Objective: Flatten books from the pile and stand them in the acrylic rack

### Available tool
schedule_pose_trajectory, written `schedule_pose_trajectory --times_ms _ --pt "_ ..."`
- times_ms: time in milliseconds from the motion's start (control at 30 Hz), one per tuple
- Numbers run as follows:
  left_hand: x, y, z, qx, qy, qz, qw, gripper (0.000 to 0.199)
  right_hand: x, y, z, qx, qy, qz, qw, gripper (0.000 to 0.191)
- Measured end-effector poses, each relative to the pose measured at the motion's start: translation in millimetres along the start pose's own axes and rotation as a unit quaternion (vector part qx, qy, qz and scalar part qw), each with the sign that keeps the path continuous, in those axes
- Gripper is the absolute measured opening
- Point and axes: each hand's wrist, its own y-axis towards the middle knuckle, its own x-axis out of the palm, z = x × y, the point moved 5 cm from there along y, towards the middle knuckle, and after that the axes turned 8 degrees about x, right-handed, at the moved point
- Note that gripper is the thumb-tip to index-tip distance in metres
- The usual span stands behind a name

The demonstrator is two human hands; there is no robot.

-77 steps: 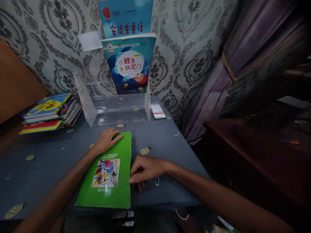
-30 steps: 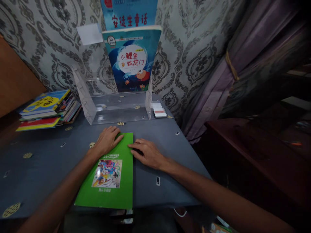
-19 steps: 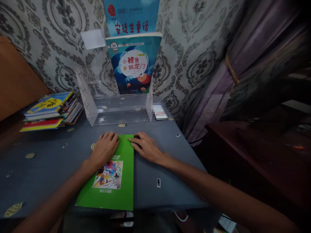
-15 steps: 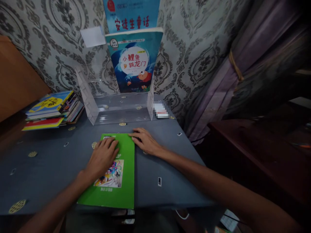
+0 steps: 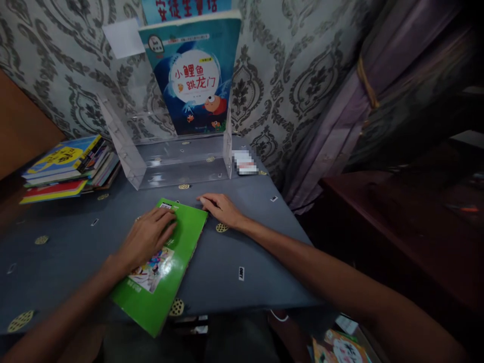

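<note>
Green, glossy and thin, the paper-covered book (image 5: 174,262) lies askew on the blue-grey tablecloth with yellow pineapple prints (image 5: 86,257), where a second ago its right edge ran almost straight toward the person. Its near end has swung to the left, so that the near corner pokes past the front edge of the table and a pineapple print shows beside the right edge. The left hand (image 5: 147,236) lies palm down on the cover, fingers loosely spread, pressing from above and not clamped round any edge; it hides part of the colourful square picture (image 5: 154,271). A small white barcode label (image 5: 165,205) near the far left corner is visible just beyond its fingertips. The right hand (image 5: 223,207), which had a fingertip on the far right corner, now rests farther out, its fingertips just past the far edge. Whether they touch the book, or whether thumb and forefinger meet, I cannot tell. This change suggests the left hand is steering the book by itself, with the right one freed for the moment; the overhanging corner could catch or tip if pushed. Beyond stands the clear acrylic display stand (image 5: 132,171), holding the teal picture book with an orange fish (image 5: 196,75), well apart from both hands.
</note>
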Motion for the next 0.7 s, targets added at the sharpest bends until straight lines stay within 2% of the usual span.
schedule_pose_trajectory --times_ms 100,200,267,467,700 --pt "5.4 15.4 31.3 -0.030 0.029 -0.007 0.999 0.035 -0.4 0.4 0.9 0.000 0.023 0.003 1.000 0.037" --pt "11.3 30.0 60.0 -0.046 0.116 -0.059 0.990 0.036 -2.2 -0.5 3.9 0.006 0.046 0.015 0.999 0.037" --pt "11.4 36.7 71.3 -0.062 0.155 -0.091 0.982 0.032 -3.9 -1.7 6.0 0.012 0.051 0.020 0.998 0.036" --pt "7.8 44.9 78.7 -0.115 0.174 -0.155 0.966 0.023 -9.4 -4.5 9.1 0.025 0.074 0.023 0.997 0.035" --pt "7.8 46.6 79.5 -0.131 0.171 -0.152 0.965 0.022 -10.5 -3.9 12.3 0.033 0.124 0.029 0.991 0.031"
